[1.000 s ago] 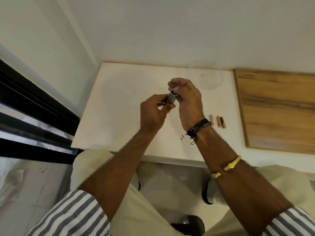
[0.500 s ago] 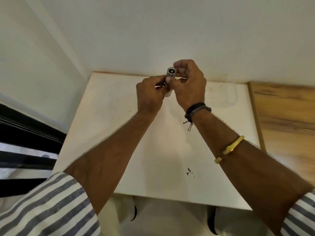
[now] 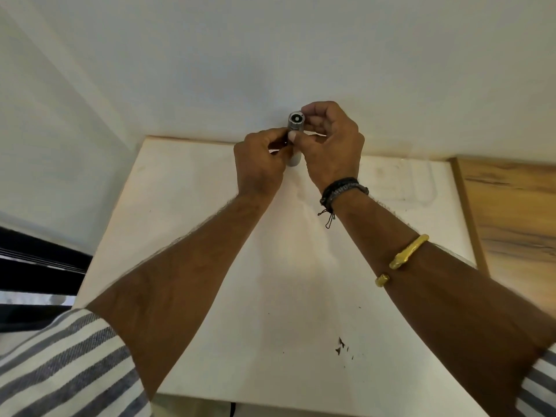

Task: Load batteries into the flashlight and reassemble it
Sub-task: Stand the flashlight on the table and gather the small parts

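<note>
A small silver flashlight (image 3: 295, 125) is held upright in the air above the far edge of the white table (image 3: 192, 206), its round end cap facing me. My left hand (image 3: 260, 165) grips the lower body of the flashlight with curled fingers. My right hand (image 3: 331, 145) pinches the upper end between thumb and fingers. The bottom of the barrel shows between both hands. No loose batteries are in view.
A wooden board (image 3: 511, 212) lies along the table's right side. A white wall (image 3: 270, 55) rises directly behind the table. Small dark specks (image 3: 341, 346) lie on the near part of the tabletop. Dark window frame (image 3: 36, 260) sits at left.
Both hands have lifted the flashlight up and away toward the wall, and its end now faces me. The batteries seen on the table a second ago are out of view.
</note>
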Available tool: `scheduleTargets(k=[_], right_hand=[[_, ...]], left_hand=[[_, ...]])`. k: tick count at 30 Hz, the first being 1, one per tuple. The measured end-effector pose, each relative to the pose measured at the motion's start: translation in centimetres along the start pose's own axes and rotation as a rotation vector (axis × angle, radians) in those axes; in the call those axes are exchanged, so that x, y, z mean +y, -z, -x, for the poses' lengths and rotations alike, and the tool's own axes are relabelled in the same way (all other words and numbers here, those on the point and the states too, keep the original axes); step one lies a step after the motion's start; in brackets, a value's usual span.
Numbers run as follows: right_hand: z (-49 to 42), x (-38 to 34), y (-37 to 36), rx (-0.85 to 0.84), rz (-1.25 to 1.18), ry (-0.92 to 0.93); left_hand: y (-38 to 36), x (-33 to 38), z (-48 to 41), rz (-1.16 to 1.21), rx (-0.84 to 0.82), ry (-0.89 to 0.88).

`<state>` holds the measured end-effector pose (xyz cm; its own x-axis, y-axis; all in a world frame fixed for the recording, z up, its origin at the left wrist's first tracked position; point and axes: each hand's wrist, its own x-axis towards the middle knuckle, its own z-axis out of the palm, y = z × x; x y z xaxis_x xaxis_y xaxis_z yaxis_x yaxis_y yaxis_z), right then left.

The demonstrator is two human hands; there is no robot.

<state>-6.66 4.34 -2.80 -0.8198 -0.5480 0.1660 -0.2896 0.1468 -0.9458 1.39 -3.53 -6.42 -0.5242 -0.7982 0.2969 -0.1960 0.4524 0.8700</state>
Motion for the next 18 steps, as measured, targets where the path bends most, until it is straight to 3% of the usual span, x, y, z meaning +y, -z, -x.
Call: scheduleTargets(k=[8, 12, 18], right_hand=[[0.4, 0.2, 0.2, 0.016, -0.006, 0.014], [1.7, 0.0, 1.7, 0.043, -0.017, -0.008], [6.4, -0.4, 6.2, 0.11, -0.065, -0.086]], left_hand=[[0.0, 0.4, 0.0, -0.011, -0.019, 0.052], [0.6, 1.1, 1.7, -0.02, 0.092, 0.13], [1.8, 4.5, 7.5, -0.038, 0.142, 0.082]])
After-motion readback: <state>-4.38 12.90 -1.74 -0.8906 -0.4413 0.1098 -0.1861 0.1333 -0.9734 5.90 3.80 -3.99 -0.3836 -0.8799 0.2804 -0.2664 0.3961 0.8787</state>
